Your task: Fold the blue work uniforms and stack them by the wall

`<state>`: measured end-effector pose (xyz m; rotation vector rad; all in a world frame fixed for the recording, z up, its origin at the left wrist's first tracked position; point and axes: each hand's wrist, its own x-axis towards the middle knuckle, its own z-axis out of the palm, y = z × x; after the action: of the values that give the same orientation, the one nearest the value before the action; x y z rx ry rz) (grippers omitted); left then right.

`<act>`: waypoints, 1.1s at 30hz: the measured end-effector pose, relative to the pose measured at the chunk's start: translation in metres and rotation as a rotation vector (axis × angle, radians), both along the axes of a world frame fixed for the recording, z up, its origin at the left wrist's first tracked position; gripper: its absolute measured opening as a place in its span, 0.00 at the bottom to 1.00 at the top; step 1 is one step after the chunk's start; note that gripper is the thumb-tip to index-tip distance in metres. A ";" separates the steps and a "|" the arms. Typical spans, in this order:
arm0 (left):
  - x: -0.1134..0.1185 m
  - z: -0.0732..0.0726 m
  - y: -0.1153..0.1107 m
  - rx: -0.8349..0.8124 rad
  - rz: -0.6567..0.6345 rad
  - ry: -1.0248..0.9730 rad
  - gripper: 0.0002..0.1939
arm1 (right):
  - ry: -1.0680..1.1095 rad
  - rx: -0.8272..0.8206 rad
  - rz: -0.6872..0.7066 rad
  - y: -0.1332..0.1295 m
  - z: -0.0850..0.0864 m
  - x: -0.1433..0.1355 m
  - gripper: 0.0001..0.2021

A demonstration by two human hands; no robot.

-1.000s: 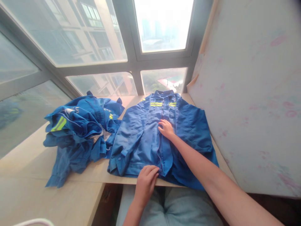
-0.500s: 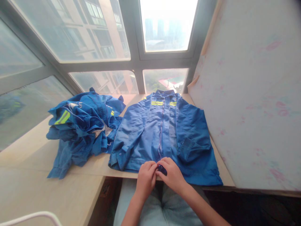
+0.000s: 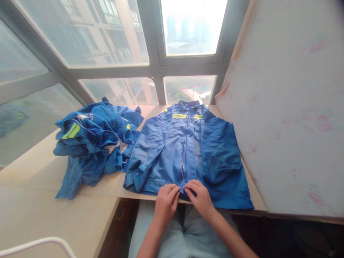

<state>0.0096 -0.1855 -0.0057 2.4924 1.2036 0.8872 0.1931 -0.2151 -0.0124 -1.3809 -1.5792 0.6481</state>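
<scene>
A blue work jacket point(image 3: 172, 154) with yellow reflective strips on the chest lies front side up on the wooden surface, its collar toward the window and its sleeves folded over the front. Its zipper point(image 3: 185, 147) runs down the middle to the near hem. At that hem my left hand point(image 3: 167, 200) pinches the jacket's edge just left of the zipper's lower end. My right hand point(image 3: 198, 197) pinches the hem just right of it, thumb and forefinger together. What exactly sits between the fingertips is too small to make out.
A crumpled heap of blue work clothes point(image 3: 94, 143) lies left of the jacket. Windows point(image 3: 115, 87) stand behind, and a pale flower-patterned panel point(image 3: 285, 125) rises on the right. A white curved tube point(image 3: 48, 239) crosses the near left corner of the wooden tabletop point(image 3: 53, 218).
My fingertips have moved slightly apart, my right hand shifting a little to the right. The dark bit of cloth under my right hand no longer shows. The jacket lies as before.
</scene>
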 end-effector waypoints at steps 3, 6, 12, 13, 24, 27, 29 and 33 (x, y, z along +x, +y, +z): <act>0.001 0.002 0.001 0.032 -0.017 0.036 0.11 | 0.005 0.010 -0.015 0.000 0.000 -0.002 0.07; 0.002 0.002 0.001 0.054 -0.027 0.066 0.12 | -0.029 0.026 0.025 -0.002 0.000 -0.002 0.07; 0.006 0.001 0.002 0.053 -0.021 0.083 0.11 | -0.117 0.038 0.039 -0.003 -0.004 -0.005 0.06; 0.005 0.002 0.002 0.046 -0.025 0.087 0.11 | -0.123 0.037 0.030 -0.003 -0.004 -0.006 0.06; -0.002 0.001 0.002 -0.038 -0.080 0.046 0.10 | -0.078 0.013 0.005 -0.003 -0.005 -0.008 0.07; -0.002 -0.003 0.001 0.005 -0.061 0.043 0.11 | -0.059 -0.002 -0.002 -0.002 -0.004 -0.009 0.06; -0.001 -0.006 0.001 0.034 -0.055 0.038 0.10 | -0.041 -0.018 -0.009 -0.002 -0.003 -0.009 0.06; 0.000 -0.011 -0.002 0.086 -0.042 0.017 0.10 | 0.008 -0.043 0.016 0.000 0.003 -0.008 0.06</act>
<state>0.0092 -0.1871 -0.0170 2.5872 1.1366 0.9281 0.1854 -0.2147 -0.0092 -1.3972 -1.5795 0.6998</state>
